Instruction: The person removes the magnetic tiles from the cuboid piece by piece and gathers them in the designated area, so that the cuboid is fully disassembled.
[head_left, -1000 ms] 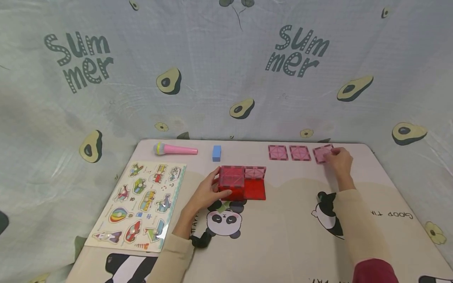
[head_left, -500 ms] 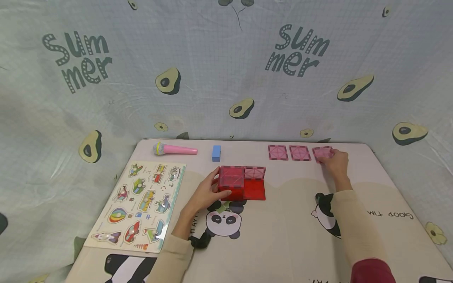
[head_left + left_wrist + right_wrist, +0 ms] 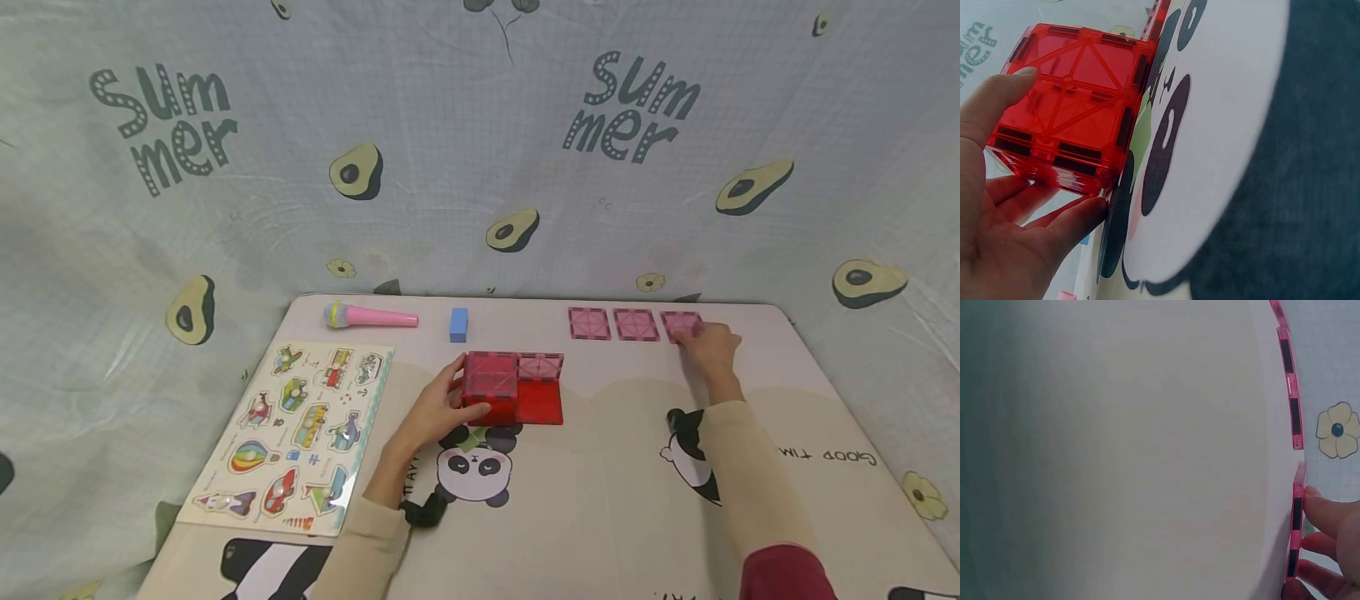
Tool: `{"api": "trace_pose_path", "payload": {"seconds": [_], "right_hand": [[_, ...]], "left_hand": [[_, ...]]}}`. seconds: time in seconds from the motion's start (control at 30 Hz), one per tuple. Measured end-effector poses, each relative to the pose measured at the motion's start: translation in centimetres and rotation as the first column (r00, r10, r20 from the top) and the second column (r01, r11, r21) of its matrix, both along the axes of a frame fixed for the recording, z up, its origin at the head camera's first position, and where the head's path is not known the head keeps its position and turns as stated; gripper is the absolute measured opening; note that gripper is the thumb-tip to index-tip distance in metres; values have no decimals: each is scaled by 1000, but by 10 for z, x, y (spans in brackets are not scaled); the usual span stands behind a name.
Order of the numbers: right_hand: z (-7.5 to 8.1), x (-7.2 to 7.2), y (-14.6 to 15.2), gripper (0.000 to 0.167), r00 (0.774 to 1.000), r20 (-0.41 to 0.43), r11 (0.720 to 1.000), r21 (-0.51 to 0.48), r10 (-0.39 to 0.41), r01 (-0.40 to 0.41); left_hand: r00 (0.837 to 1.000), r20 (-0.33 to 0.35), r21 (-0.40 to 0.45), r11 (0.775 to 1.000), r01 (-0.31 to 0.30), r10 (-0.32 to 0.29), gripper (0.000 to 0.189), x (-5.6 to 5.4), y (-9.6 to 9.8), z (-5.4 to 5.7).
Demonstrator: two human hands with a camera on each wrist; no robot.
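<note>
Soft, even room light covers the desk (image 3: 600, 500); I can't tell where it comes from. A faint shadow falls just left of the right sleeve (image 3: 756, 483). The head view looks fairly sharp. The left wrist view is dimmer, with pale glints on the lower side of the red box (image 3: 1079, 100). In the right wrist view, the left edge sinks into dark greenish blur, and the pink tiles (image 3: 1291, 386) line up in a bowed row.
</note>
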State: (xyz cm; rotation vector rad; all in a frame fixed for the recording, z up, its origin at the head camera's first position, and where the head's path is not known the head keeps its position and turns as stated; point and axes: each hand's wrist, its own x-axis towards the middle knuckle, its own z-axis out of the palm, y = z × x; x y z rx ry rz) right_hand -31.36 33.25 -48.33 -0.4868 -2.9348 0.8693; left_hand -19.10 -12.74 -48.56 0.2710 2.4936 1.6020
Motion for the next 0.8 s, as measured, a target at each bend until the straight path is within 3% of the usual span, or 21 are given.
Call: {"api": "trace_pose_path", "payload": {"seconds": [0.3,0.43,0.8], "right_hand": [[4,3,-1,60,1000,-3,999,-37,-22,21],[12,5,-4,62,998,-55,996,-84,-43,38],[35,12,-13,70,987,-158,992,-122,2,-22]], "left_hand": [[1000,-13,5,1000,4,-4,95,-2,0,-3],[1000,-13,6,1000,2,-2,95,-2,1,-2],[1000,-13,13,1000,4,-4,95,-2,0,-2]]}}
